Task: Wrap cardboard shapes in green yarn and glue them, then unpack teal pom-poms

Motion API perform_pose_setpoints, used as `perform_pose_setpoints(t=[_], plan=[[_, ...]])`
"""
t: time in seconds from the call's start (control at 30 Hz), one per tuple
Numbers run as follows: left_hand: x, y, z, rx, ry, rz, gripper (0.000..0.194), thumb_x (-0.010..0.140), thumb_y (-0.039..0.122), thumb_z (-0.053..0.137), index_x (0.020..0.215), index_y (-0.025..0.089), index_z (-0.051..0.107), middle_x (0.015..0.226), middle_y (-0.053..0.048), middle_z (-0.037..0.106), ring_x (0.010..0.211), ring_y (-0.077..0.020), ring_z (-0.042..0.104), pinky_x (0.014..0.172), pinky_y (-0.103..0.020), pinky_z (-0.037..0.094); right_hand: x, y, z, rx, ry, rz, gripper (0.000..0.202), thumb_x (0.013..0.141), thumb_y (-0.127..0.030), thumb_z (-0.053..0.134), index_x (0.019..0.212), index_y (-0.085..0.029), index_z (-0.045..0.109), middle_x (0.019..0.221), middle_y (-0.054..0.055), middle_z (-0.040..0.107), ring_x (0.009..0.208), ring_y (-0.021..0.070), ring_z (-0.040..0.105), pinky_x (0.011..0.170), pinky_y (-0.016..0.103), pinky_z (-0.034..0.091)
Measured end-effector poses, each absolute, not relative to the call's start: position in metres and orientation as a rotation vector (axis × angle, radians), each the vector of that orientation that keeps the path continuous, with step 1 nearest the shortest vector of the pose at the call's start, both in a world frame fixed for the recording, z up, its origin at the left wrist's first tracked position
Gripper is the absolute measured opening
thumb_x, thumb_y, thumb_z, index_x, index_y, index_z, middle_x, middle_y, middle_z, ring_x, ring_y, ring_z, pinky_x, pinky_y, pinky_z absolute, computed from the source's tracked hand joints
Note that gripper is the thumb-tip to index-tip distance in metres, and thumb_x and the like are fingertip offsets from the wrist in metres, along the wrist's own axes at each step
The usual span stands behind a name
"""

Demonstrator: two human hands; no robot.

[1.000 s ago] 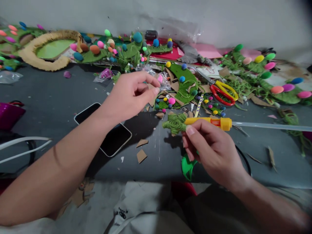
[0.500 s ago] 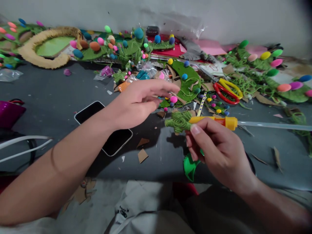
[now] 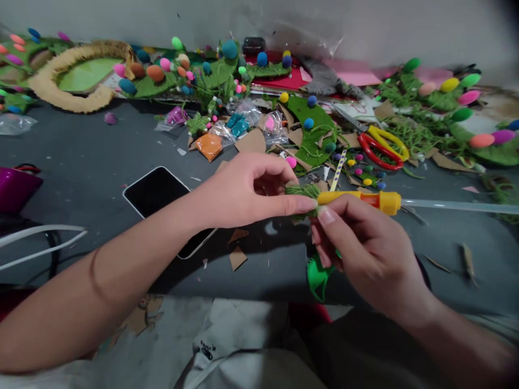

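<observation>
Green yarn piece point(image 3: 302, 190) sits between both hands, raised over the grey table point(image 3: 259, 281) toward its front edge, in the head view. The left hand point(image 3: 239, 189) pinches it from the left, thumb across its face; the right hand point(image 3: 365, 248) pinches its lower right edge. Just beyond the right fingers, a yellow glue gun point(image 3: 338, 198) extends rightward. Scissors point(image 3: 381, 148) and felt scraps crowd the far side; a phone point(image 3: 156, 189) lies partly under the left forearm.
</observation>
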State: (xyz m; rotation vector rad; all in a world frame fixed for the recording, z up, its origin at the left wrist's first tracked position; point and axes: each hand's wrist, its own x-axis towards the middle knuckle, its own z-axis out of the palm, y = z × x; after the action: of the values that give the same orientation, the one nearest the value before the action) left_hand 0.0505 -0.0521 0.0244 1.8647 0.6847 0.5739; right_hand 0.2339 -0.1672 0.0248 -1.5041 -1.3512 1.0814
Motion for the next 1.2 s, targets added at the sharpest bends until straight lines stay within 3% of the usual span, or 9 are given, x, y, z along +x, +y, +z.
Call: perform_pose_setpoints(t=[0.37, 0.6, 0.73, 0.9, 1.07, 1.2], plan=[[0.0526, -0.0541, 0.0281, 1.795, 0.72, 0.57, 0.025, 0.08, 0.038, 0.082, 0.078, 0.017, 0.068, 0.069, 0.0, 0.064, 0.059, -0.0089, 0.055, 0.054, -0.022, 0.046, 0.2358, -0.1684, 0.0215, -1.514, -1.338, 1.108, 0.029, 0.101, -0.038, 0.057, 0.075, -0.024, 0.055, 0.057, -0.003, 0.056, 0.043, 0.0083, 0.053, 0.039, 0.021, 0.039], [0.0512, -0.0521, 0.0261, 1.798, 0.68, 0.548, 0.036, 0.084, 0.051, 0.076, 0.073, 0.018, 0.067, 0.064, 0.001, 0.059, 0.057, -0.009, 0.052, 0.049, -0.022, 0.04, 0.2367, -0.1677, 0.0225, -1.523, -1.359, 1.082, 0.029, 0.101, -0.04, 0.057, 0.077, -0.024, 0.055, 0.057, -0.003, 0.057, 0.045, 0.0086, 0.052, 0.04, 0.022, 0.04], [0.0506, -0.0509, 0.025, 1.855, 0.694, 0.575, 0.029, 0.082, 0.044, 0.08, 0.076, 0.018, 0.068, 0.068, 0.001, 0.061, 0.059, -0.0093, 0.052, 0.051, -0.022, 0.041, 0.237, -0.1683, 0.0226, -1.533, -1.36, 1.095, 0.03, 0.101, -0.041, 0.056, 0.076, -0.024, 0.054, 0.056, -0.003, 0.056, 0.045, 0.0095, 0.052, 0.041, 0.023, 0.04], [0.0491, -0.0507, 0.0283, 1.791, 0.605, 0.571, 0.05, 0.097, 0.057, 0.056, 0.071, 0.017, 0.066, 0.067, -0.003, 0.06, 0.059, -0.0111, 0.053, 0.053, -0.025, 0.04, 0.2368, -0.1692, 0.0218, -1.53, -1.342, 1.109, 0.031, 0.102, -0.042, 0.056, 0.076, -0.024, 0.054, 0.059, -0.003, 0.057, 0.046, 0.0094, 0.053, 0.041, 0.023, 0.04], [0.0497, -0.0514, 0.0262, 1.856, 0.674, 0.559, 0.029, 0.084, 0.045, 0.078, 0.078, 0.018, 0.069, 0.066, 0.001, 0.058, 0.055, -0.0087, 0.047, 0.048, -0.023, 0.036, 0.2371, -0.1691, 0.0226, -1.534, -1.351, 1.1, 0.031, 0.102, -0.039, 0.056, 0.075, -0.023, 0.053, 0.055, -0.004, 0.055, 0.045, 0.0083, 0.051, 0.041, 0.021, 0.039], [0.0491, -0.0519, 0.0278, 1.849, 0.657, 0.548, 0.033, 0.088, 0.046, 0.073, 0.074, 0.017, 0.067, 0.067, 0.001, 0.057, 0.057, -0.0087, 0.045, 0.049, -0.023, 0.036, 0.2364, -0.1692, 0.024, -1.538, -1.359, 1.095, 0.03, 0.102, -0.038, 0.056, 0.076, -0.023, 0.054, 0.056, -0.004, 0.056, 0.045, 0.008, 0.051, 0.042, 0.021, 0.04]])
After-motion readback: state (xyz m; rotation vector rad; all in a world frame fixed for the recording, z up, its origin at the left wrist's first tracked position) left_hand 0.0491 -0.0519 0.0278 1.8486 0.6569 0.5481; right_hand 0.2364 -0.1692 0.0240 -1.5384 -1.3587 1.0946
